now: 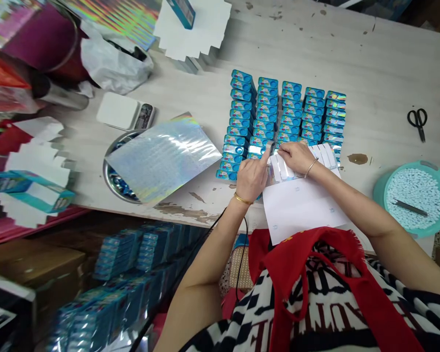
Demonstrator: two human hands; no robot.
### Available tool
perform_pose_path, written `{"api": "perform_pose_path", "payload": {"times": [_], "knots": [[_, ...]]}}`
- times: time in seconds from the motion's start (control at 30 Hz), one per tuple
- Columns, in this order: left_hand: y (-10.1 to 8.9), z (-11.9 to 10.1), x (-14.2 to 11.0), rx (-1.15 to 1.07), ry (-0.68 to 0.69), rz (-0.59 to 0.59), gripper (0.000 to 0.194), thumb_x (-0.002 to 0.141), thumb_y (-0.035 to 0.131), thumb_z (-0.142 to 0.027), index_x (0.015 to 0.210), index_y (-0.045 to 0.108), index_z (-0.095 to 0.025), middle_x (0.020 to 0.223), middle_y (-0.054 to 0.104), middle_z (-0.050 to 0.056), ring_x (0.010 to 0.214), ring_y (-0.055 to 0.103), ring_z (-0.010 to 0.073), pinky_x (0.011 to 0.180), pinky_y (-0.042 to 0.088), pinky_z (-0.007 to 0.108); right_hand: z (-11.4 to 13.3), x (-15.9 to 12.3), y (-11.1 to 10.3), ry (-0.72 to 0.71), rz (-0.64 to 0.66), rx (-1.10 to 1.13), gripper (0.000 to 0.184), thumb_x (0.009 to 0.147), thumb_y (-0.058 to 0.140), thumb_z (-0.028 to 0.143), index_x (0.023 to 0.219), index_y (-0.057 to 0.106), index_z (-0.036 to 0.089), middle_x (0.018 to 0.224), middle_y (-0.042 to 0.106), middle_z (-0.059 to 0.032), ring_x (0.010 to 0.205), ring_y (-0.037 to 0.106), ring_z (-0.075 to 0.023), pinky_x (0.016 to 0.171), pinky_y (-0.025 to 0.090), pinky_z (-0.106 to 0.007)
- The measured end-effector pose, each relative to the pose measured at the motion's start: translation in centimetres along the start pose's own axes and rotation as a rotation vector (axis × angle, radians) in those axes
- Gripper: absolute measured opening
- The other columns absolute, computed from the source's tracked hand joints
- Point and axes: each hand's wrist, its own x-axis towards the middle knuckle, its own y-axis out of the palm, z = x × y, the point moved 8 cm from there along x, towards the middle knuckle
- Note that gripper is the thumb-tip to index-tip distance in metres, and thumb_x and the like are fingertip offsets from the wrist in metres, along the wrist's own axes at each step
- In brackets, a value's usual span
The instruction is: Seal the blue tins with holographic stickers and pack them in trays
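A white sticker sheet (297,208) with a row of shiny strip labels along its far edge lies over the near part of the rows of small blue boxes (266,113). My right hand (298,157) rests on that sheet with its fingers pinched at the labels. Left of it, my left hand (252,175) has the index finger stretched forward. A small pale strip, seemingly a sticker, shows at that fingertip, above the boxes. The thumb side of my left hand is close to the sheet's left edge. Most boxes stand upright in several columns; some carry a shiny strip on top.
To the left, a shiny holographic sheet (165,156) covers part of a metal bowl (108,173), near a white scale (118,111). Black scissors (418,123) and a turquoise tub (379,188) of small white pellets are on the right. Packed blue boxes (119,254) sit below the table.
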Motion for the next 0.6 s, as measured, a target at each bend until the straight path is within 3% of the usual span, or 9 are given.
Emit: {"api": "perform_pose_path", "payload": {"times": [0.1,0.2,0.27,0.33,0.43,0.53,0.6], "knots": [[-1.9,0.2,-0.8,-0.084,-0.055,-0.076,0.055,0.099,0.046,-0.026,0.153,0.044,-0.016,0.088,0.071,0.006,0.083,0.064,0.0201,0.083,0.047,0.034,0.0,1.4,0.7,-0.011,-0.011,-0.026,0.031,0.101,0.045,0.024,0.091,0.073,0.018,0.098,0.075,-0.0090,0.097,0.063,-0.0247,0.087,0.035,-0.037],[-5.8,0.4,-1.7,-0.227,-0.175,-0.284,0.061,0.096,0.056,-0.029,0.154,0.040,-0.020,0.089,0.067,0.003,0.082,0.062,0.0171,0.084,0.050,0.033,-0.9,3.2,1.0,0.011,-0.082,-0.060,0.033,0.102,0.043,0.024,0.098,0.074,0.017,0.107,0.074,-0.0127,0.106,0.062,-0.0289,0.095,0.036,-0.043],[-8.1,0.5,-2.5,-0.341,-0.266,-0.421,0.068,0.093,0.062,-0.030,0.155,0.035,-0.023,0.091,0.065,0.001,0.080,0.060,0.0150,0.082,0.052,0.033,-1.0,3.6,0.6,-0.023,-0.184,-0.022,0.033,0.102,0.046,0.032,0.110,0.073,0.016,0.119,0.071,-0.0160,0.117,0.057,-0.0319,0.103,0.035,-0.048],[-8.9,0.4,-2.9,-0.471,-0.339,-0.478,0.074,0.092,0.066,-0.032,0.157,0.031,-0.026,0.092,0.062,0.001,0.079,0.060,0.0137,0.081,0.054,0.032,-0.7,2.5,0.1,-0.105,-0.286,0.124,0.042,0.102,0.048,0.048,0.122,0.070,0.018,0.130,0.066,-0.0160,0.125,0.053,-0.0317,0.110,0.033,-0.049],[-7.4,-0.5,-3.0,-0.676,-0.418,-0.433,0.074,0.092,0.068,-0.038,0.156,0.032,-0.029,0.089,0.059,0.000,0.079,0.060,0.0134,0.078,0.057,0.031,-1.4,-2.0,0.4,-0.120,-0.344,0.517,0.065,0.099,0.032,0.071,0.124,0.068,0.023,0.125,0.067,-0.0112,0.123,0.056,-0.0267,0.106,0.041,-0.044],[-4.6,-2.8,-3.2,-0.859,-0.464,-0.348,0.071,0.090,0.070,-0.040,0.153,0.036,-0.031,0.085,0.058,-0.001,0.077,0.060,0.0127,0.076,0.058,0.028,-4.0,-8.3,2.7,0.085,-0.328,0.923,0.083,0.090,0.022,0.087,0.116,0.069,0.023,0.110,0.070,-0.0100,0.109,0.063,-0.0248,0.090,0.050,-0.041],[-2.6,-5.3,-3.7,-0.948,-0.471,-0.269,0.069,0.090,0.070,-0.039,0.151,0.038,-0.032,0.084,0.057,-0.002,0.075,0.059,0.0119,0.075,0.058,0.028,-5.4,-12.7,4.5,0.205,-0.308,1.084,0.080,0.084,0.034,0.089,0.109,0.070,0.023,0.103,0.071,-0.0094,0.102,0.064,-0.0244,0.083,0.051,-0.039]]}}
